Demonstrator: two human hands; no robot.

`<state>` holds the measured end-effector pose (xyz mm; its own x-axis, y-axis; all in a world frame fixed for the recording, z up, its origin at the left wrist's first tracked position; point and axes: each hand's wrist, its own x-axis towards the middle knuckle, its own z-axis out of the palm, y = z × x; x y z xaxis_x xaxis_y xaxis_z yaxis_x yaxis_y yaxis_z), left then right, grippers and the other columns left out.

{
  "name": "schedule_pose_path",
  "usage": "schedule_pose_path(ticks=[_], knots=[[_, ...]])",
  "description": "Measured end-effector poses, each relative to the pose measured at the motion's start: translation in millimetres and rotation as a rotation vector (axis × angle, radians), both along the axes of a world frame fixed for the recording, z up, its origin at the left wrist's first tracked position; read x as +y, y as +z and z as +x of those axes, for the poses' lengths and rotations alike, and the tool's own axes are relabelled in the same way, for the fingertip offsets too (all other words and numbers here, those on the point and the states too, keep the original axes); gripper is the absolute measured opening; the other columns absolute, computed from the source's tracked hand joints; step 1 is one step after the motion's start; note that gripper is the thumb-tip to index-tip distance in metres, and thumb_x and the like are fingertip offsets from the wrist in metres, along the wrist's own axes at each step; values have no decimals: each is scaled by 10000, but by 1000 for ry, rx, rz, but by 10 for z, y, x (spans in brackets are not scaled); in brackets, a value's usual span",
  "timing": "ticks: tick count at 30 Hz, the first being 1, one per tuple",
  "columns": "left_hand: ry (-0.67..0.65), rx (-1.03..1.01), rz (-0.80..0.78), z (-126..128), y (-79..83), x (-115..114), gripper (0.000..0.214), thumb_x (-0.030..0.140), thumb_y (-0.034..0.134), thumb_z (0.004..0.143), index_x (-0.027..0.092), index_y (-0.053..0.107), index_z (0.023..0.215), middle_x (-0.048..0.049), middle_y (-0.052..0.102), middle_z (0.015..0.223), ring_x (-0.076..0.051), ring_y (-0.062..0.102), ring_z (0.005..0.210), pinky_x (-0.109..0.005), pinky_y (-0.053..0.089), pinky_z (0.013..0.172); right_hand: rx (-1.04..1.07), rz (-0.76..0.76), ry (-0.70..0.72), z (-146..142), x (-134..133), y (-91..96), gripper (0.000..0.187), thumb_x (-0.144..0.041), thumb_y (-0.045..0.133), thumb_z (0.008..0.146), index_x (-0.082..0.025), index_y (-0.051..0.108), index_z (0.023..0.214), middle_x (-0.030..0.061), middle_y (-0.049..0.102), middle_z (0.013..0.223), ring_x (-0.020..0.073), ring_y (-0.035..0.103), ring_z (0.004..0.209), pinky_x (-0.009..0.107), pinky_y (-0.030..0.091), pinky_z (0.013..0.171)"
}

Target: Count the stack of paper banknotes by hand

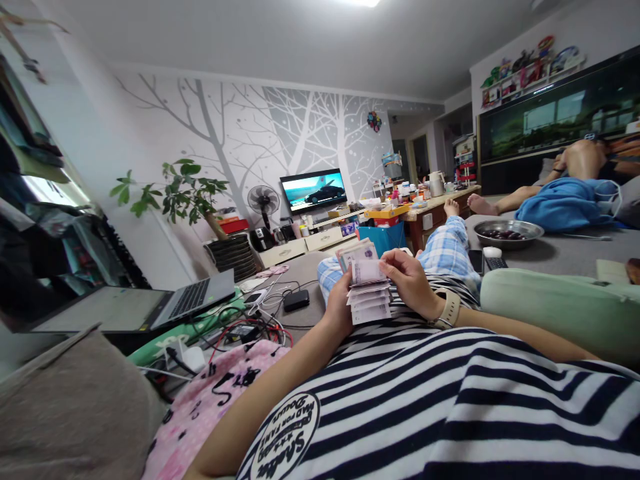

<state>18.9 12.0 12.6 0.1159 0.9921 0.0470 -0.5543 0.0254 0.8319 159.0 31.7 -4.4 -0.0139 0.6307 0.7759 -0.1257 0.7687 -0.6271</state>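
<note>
A stack of banknotes [370,293] is fanned in layers above my lap, over the striped shirt. My left hand [341,303] is closed around the left side of the stack. With thumb and fingers, my right hand [407,277] pinches the upper right edge of a note; a pale watch [449,308] sits on that wrist. More notes stick up behind, at the top of the stack. The left fingers are mostly hidden behind the notes.
At left an open laptop [187,300] lies near tangled cables and a black box [297,300]. A metal bowl [507,233] of dark round fruit stands at right, near a green cushion [555,307]. Another person's bare leg [515,199] stretches across behind it.
</note>
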Motion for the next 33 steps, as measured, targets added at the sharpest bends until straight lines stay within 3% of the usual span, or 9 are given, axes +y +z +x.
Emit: schedule_pose_path(ticks=[10,16,22,33], knots=[[-34,-15,3,-13,-13,-5,409,378,630,809,141,636,1143,-83,739,839,-269,702,855,-404,543,851,-11,42,-31,15,-30,19,195,-365,557,862,-189,570,776,-19,512,680,121,452,631,251,382,602],[-36,-11,-15,4,9,-24,355,368,649,786,155,659,1069,-75,733,758,-274,705,827,-377,552,809,-59,38,-106,20,-64,40,238,-406,528,867,-194,568,767,-11,527,671,133,474,647,263,408,632],[-18,10,-3,-7,-5,-18,311,346,691,742,141,668,974,-73,722,724,-262,704,772,-360,557,762,-52,50,-83,19,-49,31,226,-391,537,863,-192,569,762,-9,527,681,135,473,657,261,396,624],[8,55,60,3,0,-42,260,278,662,750,152,687,976,-57,723,738,-256,701,771,-350,557,734,-72,47,-96,22,-52,28,231,-392,530,869,-192,577,764,-16,522,683,135,474,662,259,389,636]])
